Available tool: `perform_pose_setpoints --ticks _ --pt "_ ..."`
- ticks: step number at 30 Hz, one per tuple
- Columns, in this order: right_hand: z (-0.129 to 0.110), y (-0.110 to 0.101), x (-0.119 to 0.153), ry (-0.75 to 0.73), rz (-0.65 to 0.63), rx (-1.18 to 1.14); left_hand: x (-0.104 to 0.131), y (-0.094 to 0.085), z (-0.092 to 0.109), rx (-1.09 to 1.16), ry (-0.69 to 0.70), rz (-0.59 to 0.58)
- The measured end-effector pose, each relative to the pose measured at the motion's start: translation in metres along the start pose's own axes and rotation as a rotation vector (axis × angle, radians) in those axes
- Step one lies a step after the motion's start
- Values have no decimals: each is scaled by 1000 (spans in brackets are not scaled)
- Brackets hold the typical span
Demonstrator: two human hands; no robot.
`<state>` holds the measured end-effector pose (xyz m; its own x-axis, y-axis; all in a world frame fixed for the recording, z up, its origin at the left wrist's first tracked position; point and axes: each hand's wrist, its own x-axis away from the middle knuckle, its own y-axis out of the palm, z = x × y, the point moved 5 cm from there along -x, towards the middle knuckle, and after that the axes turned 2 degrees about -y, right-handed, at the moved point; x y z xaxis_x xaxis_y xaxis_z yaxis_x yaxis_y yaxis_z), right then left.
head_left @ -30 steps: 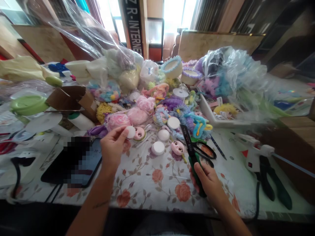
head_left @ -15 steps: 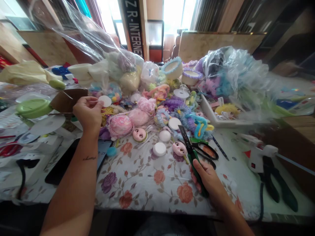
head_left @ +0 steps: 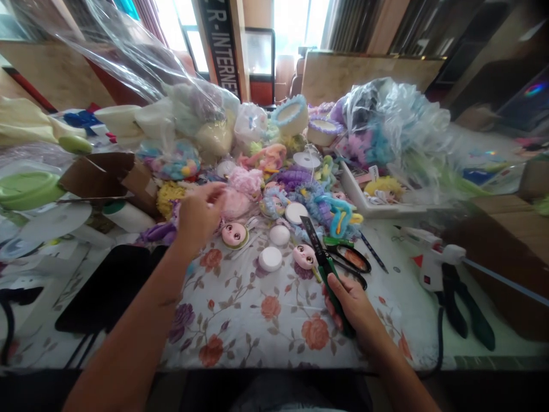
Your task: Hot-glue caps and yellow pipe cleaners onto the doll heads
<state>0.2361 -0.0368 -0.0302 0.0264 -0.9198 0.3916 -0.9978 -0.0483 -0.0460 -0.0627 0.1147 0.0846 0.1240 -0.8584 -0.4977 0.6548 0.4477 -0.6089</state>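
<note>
My right hand (head_left: 349,306) is wrapped round a green-handled cutter knife (head_left: 314,239), whose dark blade points up and away over the table. Motion blurs my left hand (head_left: 201,214); its fingers are bent near a ball of pink yarn (head_left: 235,204), and whatever they hold is hidden. Below them lies a doll face (head_left: 234,234). A second doll face (head_left: 303,257) sits beside the knife blade. Between the faces are a white foam disc (head_left: 270,259) and another white round piece (head_left: 279,234). Black-handled scissors (head_left: 354,257) lie just beyond my right hand.
At right are a glue gun (head_left: 429,260), dark-handled pliers (head_left: 467,309) and a pencil (head_left: 375,253). A white tray (head_left: 373,213) stands behind them. Yarn dolls and plastic bags (head_left: 394,123) pile up at the back. Left are a cardboard box (head_left: 103,177) and a black phone-like slab (head_left: 107,289).
My left hand has swung right, from beside the cardboard box to the pink yarn. The white disc at its fingertips is out of sight. My right hand keeps the knife; the view has shifted slightly.
</note>
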Motion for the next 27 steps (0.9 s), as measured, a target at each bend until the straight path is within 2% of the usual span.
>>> perform_pose_setpoints --ticks 3,5,7,9,13,16,20,23,25,26,27 --pt "-1 0 1 -1 21 -2 38 44 33 35 215 -412" --pt "-1 0 1 4 40 -9 57 71 47 -12 347 -582" --pt "-1 0 1 9 50 -23 67 92 52 -96 411 -633" --pt "-1 0 1 11 58 -35 69 106 52 -161 417 -637" --pt "-4 1 1 -3 53 -36 63 117 52 -200 372 -634" --pt "-5 1 2 1 52 -28 57 102 60 -166 323 -557" --pt "-4 0 3 17 53 -22 59 51 66 54 163 -350" --pt "-4 1 3 13 -5 12 78 15 51 162 29 -294" --pt "-4 5 2 3 -94 62 98 2 34 316 -132 -348" --pt "-4 7 1 0 -140 83 110 1 25 422 -257 -440" --pt "-4 10 1 1 -178 95 123 5 20 519 -367 -593"
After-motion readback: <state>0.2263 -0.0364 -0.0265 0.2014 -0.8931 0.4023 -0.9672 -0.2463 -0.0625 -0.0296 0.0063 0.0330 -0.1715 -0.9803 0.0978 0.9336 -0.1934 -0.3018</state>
